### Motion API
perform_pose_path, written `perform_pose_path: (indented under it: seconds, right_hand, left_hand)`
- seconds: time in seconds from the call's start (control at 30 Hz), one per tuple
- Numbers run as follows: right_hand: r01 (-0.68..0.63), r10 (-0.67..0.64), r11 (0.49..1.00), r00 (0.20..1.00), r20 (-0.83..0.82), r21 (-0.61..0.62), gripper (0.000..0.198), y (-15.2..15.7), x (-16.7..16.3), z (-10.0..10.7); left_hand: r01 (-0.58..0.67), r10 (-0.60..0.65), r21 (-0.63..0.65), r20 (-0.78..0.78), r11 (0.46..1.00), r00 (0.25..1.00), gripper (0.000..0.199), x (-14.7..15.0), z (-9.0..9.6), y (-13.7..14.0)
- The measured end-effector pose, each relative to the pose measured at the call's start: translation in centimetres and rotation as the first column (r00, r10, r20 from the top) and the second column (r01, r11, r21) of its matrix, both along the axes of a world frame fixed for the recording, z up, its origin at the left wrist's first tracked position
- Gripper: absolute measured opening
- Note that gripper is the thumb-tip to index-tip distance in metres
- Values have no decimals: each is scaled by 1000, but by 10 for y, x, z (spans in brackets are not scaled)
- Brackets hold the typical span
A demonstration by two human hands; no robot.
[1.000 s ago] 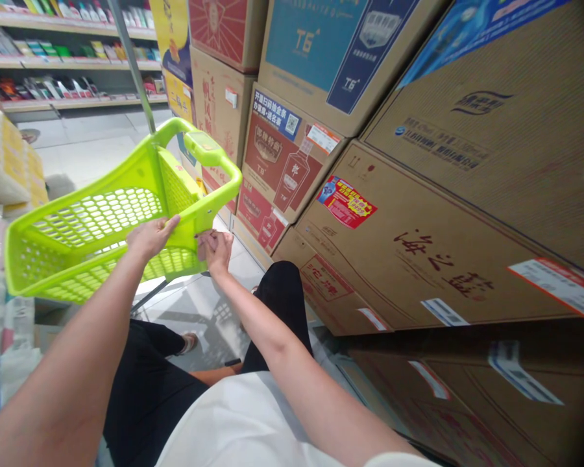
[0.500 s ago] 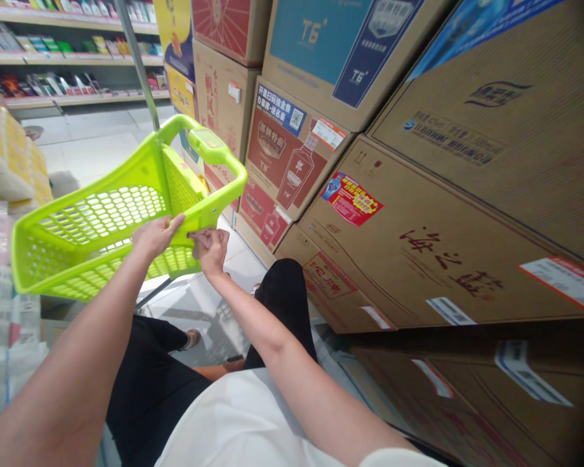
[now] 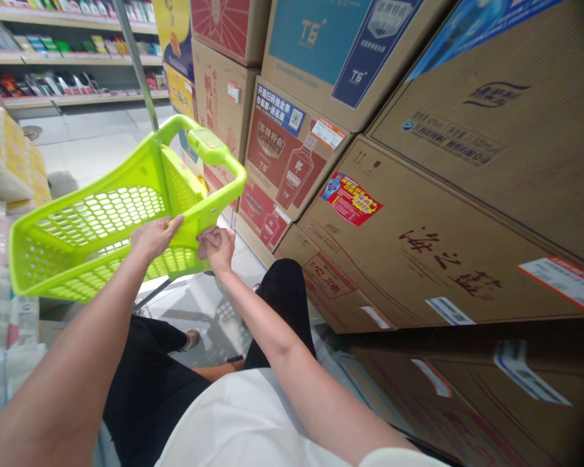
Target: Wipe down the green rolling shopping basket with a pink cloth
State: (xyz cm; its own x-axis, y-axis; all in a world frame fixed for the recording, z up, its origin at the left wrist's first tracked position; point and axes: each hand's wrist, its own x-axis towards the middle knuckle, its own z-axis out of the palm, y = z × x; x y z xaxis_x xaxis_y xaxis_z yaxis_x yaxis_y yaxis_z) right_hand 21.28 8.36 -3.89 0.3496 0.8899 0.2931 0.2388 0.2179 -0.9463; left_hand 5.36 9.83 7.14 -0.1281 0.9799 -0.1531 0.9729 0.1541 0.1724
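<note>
A lime-green plastic shopping cart (image 3: pixel 92 201) with a perforated basket and a handle stands in front of me, tilted in my view. My left hand (image 3: pixel 154 237) is closed over the near rim of the basket, its thumb along the top. Beside it, my right hand (image 3: pixel 219 248) is closed against the outer side of the cart, below the handle end. A small brownish-pink patch shows at its fingertips; I cannot tell whether it is a crumpled cloth or shaded fingers. A yellow-green flap panel (image 3: pixel 182 175) stands inside the basket near the handle.
Stacked cardboard cartons (image 3: pixel 418 246) form a wall on the right. Yellow-and-white packages (image 3: pixel 10 149) are piled at the left. Shelves (image 3: pixel 73 58) with bottles and boxes stand behind. A metal pole (image 3: pixel 139 71) rises behind the cart. My bent knee (image 3: pixel 287 292) is close to the cartons.
My right hand has slid slightly to the right along the cart's side, toward its handle end. My left hand stays on the rim, and the cart has barely shifted.
</note>
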Motion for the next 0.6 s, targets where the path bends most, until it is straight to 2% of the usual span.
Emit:
perform_pose_path:
  seconds: [0.1, 0.17, 0.23, 0.33, 0.4, 0.47, 0.6]
  right_hand:
    - [71, -72, 996, 997, 16, 61, 16, 11, 3, 23]
    - [110, -110, 993, 994, -16, 51, 19, 13, 2, 25]
    - [118, -118, 993, 992, -53, -10, 19, 12, 0, 13]
    - [51, -69, 985, 991, -110, -165, 14, 7, -1, -11]
    - [39, -72, 974, 988, -137, -225, 14, 8, 2, -18]
    - [78, -105, 978, 986, -131, -193, 17, 12, 4, -14]
    - [121, -124, 992, 988, -92, -40, 25, 18, 5, -3]
  left_hand:
    - [-3, 3, 2, 1, 1000, 1000, 85, 0, 0, 0]
    - [-4, 4, 0, 0, 1000, 1000, 83, 0, -1, 0]
    - [-5, 5, -3, -1, 1000, 1000, 84, 0, -1, 0]
    - [-7, 7, 3, 5, 1000, 1000, 84, 0, -1, -2]
    - [-5, 5, 9, 5, 1000, 1000, 83, 1, 0, -3]
    - [-5, 5, 12, -3, 1000, 1000, 83, 2, 2, -3]
    - [-5, 5, 9, -26, 1000, 1000, 84, 3, 3, -4]
